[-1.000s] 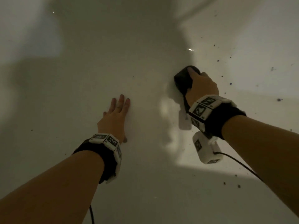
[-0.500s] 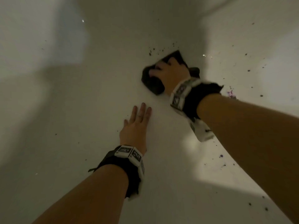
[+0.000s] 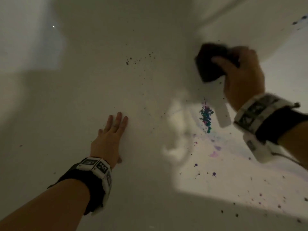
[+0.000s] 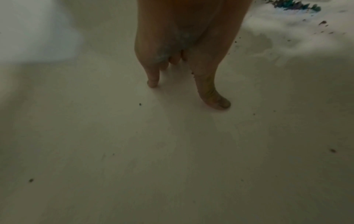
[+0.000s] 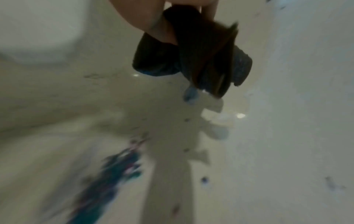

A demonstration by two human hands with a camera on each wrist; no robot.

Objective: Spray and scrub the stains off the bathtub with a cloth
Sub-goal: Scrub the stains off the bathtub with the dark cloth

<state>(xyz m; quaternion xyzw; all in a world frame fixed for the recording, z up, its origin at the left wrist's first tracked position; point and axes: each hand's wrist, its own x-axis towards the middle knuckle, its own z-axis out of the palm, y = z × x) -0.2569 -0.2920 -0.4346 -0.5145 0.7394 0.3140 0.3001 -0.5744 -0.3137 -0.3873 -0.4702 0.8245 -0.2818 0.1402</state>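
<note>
Risk: cloth [image 3: 211,64] rides over the teal-purple stain cluster [image 3: 206,116] at centre right and smears pigment across the white bathtub [image 3: 150,189]. Cloth appears lifted, upper right. Right hand [image 3: 241,77] grips it, fingers curled round. Left hand [image 3: 108,139] lies flat lower centre, fingers straight, pressing the tub.

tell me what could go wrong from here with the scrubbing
1. The right hand grips the dark cloth off to the side of the teal and purple stain cluster, so a pass could miss it or smear it wider; faint purple streaks already trail below it.
2. The left hand lies flat on the bathtub floor as a brace; if that surface is wet, it may slip.
3. Scattered dark specks could be overlooked in the dim light.
</note>
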